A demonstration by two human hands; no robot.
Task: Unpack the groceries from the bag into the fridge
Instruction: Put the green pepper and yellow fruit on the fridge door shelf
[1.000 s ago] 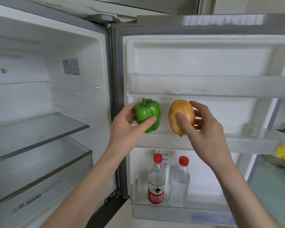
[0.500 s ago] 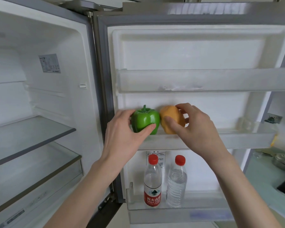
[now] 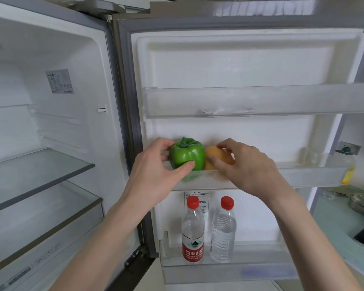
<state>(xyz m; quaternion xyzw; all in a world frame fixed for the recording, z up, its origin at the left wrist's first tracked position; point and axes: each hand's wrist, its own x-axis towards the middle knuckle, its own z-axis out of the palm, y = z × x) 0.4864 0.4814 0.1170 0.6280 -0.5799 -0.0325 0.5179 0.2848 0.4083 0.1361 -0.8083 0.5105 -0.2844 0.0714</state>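
The fridge stands open, its door swung to the right. A green bell pepper sits in the middle door shelf, and my left hand grips it with thumb in front and fingers behind. Right beside the pepper, touching it, lies an orange-yellow fruit in the same shelf. My right hand is closed over that fruit from above and in front. The grocery bag is out of view.
Two red-capped water bottles stand in the bottom door shelf. The top door shelf holds nothing visible. Glass shelves fill the fridge interior at left. A counter with a metal pot lies at right.
Both hands have lowered the pepper and the fruit from in front of the door down into the middle door shelf, and the two items have come together.
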